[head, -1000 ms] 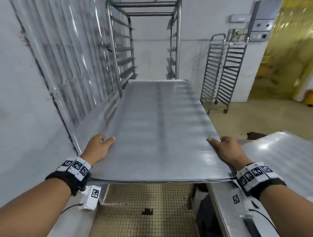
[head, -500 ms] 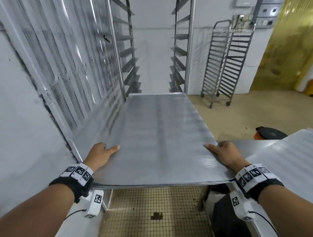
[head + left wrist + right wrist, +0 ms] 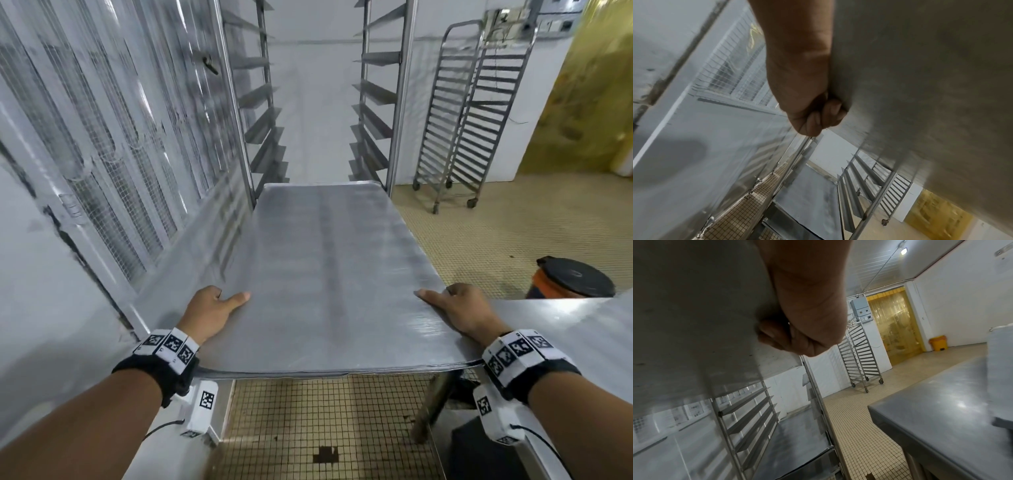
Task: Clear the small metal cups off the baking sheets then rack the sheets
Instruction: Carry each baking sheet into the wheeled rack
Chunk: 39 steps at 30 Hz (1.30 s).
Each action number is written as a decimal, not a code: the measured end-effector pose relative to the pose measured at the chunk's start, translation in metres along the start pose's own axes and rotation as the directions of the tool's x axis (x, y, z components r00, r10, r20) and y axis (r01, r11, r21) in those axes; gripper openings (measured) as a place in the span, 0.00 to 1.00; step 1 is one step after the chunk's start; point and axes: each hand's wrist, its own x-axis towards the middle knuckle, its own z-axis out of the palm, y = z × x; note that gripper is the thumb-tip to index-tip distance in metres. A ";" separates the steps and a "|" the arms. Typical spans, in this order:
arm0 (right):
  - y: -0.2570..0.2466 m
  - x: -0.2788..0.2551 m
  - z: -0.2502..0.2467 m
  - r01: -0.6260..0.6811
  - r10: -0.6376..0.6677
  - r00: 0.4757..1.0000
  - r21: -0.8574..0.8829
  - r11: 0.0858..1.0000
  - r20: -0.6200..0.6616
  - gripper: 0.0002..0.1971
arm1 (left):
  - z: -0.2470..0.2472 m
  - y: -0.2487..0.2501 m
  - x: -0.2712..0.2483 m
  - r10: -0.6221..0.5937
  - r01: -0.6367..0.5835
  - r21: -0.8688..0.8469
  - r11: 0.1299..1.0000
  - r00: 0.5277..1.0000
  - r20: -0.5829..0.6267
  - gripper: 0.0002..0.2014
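Note:
I hold a large bare metal baking sheet [image 3: 322, 270] level in front of me, with thin edges of more sheets showing under its near edge. My left hand [image 3: 214, 308] grips its left edge, thumb on top, fingers [image 3: 824, 116] curled underneath. My right hand [image 3: 455, 308] grips the right edge the same way, fingers [image 3: 781, 337] curled under. The sheet's far end sits at the mouth of a tall steel rack [image 3: 394, 102] with angled runners on both sides. No small metal cups are in view.
A meshed window wall [image 3: 102, 137] runs close on the left. A steel table [image 3: 565, 329] stands at my right, with a black-lidded orange bin [image 3: 575, 279] behind it. Two wheeled racks [image 3: 472, 120] stand by the far wall. Lower rack levels hold sheets [image 3: 797, 443].
The sheet has moved forward and lower, its far end now at the rack's mouth. Both hands keep the same grip.

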 end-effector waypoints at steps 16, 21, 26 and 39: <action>0.018 0.174 0.053 -0.054 0.059 0.994 -0.056 0.997 0.088 0.27 | 0.058 0.012 0.134 -0.107 0.107 0.198 0.974 0.994 -0.011 0.21; 0.020 0.209 0.063 -0.078 0.083 0.991 -0.047 0.996 0.104 0.28 | 0.066 0.010 0.165 -0.119 0.116 0.226 0.967 0.993 0.003 0.21; 0.005 0.234 0.069 -0.081 0.084 0.992 -0.033 0.996 0.090 0.21 | 0.070 -0.001 0.207 -0.092 0.086 0.164 0.983 0.995 0.030 0.26; -0.018 0.354 0.102 -0.138 0.141 0.990 -0.086 0.987 0.027 0.31 | 0.100 0.013 0.343 -0.100 0.095 0.095 0.991 0.993 0.055 0.19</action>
